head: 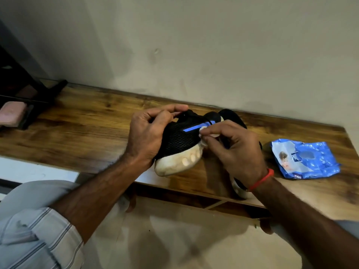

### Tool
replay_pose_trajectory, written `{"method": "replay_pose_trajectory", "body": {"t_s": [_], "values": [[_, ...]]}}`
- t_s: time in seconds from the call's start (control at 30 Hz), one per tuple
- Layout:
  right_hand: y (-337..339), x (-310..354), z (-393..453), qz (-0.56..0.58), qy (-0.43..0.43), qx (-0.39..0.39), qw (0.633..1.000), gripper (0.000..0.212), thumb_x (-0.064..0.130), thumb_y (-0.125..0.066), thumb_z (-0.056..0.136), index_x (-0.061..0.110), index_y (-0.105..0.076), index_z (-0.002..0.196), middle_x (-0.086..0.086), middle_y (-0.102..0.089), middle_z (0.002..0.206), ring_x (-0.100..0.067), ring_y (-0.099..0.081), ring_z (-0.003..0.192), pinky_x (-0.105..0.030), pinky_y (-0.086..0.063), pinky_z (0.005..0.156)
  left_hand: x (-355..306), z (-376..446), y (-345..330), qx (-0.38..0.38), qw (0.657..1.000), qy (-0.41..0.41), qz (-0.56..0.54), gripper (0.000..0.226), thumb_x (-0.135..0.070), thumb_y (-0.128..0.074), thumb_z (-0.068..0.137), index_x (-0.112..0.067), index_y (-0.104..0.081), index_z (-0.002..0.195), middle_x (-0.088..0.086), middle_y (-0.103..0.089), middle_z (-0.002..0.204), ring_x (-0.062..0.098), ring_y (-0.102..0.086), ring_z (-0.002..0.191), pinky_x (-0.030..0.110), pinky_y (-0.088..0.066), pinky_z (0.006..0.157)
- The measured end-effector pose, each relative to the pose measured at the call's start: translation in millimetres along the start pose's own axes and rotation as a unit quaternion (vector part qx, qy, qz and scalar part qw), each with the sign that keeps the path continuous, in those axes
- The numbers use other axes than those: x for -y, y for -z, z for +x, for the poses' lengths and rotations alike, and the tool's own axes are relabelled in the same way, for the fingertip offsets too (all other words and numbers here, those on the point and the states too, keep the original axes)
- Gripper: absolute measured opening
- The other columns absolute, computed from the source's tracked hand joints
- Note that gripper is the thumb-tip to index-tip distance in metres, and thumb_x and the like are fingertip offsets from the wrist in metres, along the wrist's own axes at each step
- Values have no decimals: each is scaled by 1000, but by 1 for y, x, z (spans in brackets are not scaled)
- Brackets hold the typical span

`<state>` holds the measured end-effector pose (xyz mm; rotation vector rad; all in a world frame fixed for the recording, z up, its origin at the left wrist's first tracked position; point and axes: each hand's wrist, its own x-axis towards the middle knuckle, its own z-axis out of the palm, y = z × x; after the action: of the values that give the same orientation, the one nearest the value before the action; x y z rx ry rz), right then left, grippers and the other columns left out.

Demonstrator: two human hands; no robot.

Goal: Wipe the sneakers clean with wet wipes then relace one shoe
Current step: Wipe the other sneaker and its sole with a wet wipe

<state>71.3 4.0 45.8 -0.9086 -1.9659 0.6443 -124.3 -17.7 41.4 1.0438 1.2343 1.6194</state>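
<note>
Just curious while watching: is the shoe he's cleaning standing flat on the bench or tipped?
Tipped. The left hand holds the black sneaker on its side, pale sole facing the camera.

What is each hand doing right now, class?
Left hand: grips the sneaker, held tilted over the bench.
Right hand: pinches a wipe against the sneaker's side.

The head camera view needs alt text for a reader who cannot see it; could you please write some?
A person's left hand grips a black sneaker over a wooden table while the right hand pinches a white wipe against its side. A second sneaker lies behind, and a blue wipes pack lies to the right.
</note>
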Motion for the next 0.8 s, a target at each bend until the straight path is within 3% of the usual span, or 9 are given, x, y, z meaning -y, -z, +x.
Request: {"method": "replay_pose_trajectory", "body": {"t_s": [0.2,0.37,0.5,0.57,0.7,0.8], "values": [[-17,38,-16,-6,148,63,987,12,1,-74,87,5,-77,98,-4,-72,100,-14,-69,97,-34,-55,85,3,-4,-4,5,1000,-6,12,34,0,-45,86,3,-76,101,16,-76,105,29,-72,106,39,-58,86],[-7,8,0,-30,40,-9,999,14,2,-71,87,9,-77,97,-1,-71,99,-8,-67,96,-35,-55,84,6,-5,-4,3,1000,-18,12,33,1,-46,89,2,-75,102,15,-76,105,31,-72,106,40,-58,90],[-27,40,-19,20,142,59,988,13,-2,-71,87,3,-77,98,-7,-71,100,-16,-68,97,-31,-54,88,5,-9,-7,-1,1000,-14,23,35,9,-42,90,3,-75,100,15,-77,103,28,-73,105,37,-59,86],[-25,31,-15,6,145,62,987,13,-2,-71,88,3,-76,98,-7,-71,99,-18,-68,96,-32,-54,86,6,-8,-9,4,1000,-13,23,34,6,-43,89,2,-76,99,15,-77,103,29,-73,105,41,-59,91],[-11,-5,-1,-29,18,-11,999,15,0,-70,85,7,-76,97,-1,-71,97,-10,-66,94,-38,-55,84,2,-3,-3,-23,1000,-12,-17,38,2,-45,85,-11,-80,79,18,-77,101,34,-72,103,49,-55,97],[-18,17,-11,17,37,-2,999,14,-3,-71,85,5,-77,96,-2,-72,97,-12,-68,95,-36,-55,85,-2,-3,0,-25,998,-24,-43,44,3,-44,84,-20,-78,67,20,-76,100,39,-72,103,51,-55,97]]}}
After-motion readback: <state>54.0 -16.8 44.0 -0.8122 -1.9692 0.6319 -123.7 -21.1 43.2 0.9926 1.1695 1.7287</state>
